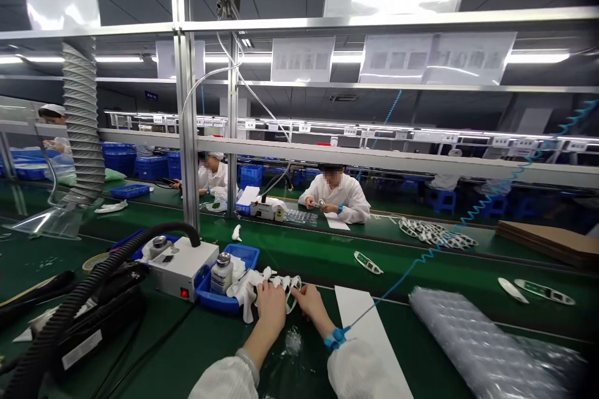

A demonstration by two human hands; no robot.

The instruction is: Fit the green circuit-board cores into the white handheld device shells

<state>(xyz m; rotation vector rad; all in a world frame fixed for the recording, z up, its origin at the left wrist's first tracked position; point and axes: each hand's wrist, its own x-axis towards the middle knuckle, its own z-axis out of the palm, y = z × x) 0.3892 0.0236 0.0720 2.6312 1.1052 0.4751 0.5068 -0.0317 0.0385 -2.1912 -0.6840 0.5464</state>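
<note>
My right hand pinches the edge of a white oval plastic frame with an opening through its middle. My left hand is beside it, fingers bent down among the white parts; what they grip is hidden behind the hand. More white plastic pieces lie just beyond my fingers. To the left, a white cloth hangs over the rim of a blue tray, in which stands a metal-capped bottle. A blue wrist strap with a coiled cord is on my right wrist.
A white box with a red switch and a black corrugated hose stand left. Right are a white sheet and bubble wrap. White boat-shaped parts lie on the green belt. A co-worker sits opposite.
</note>
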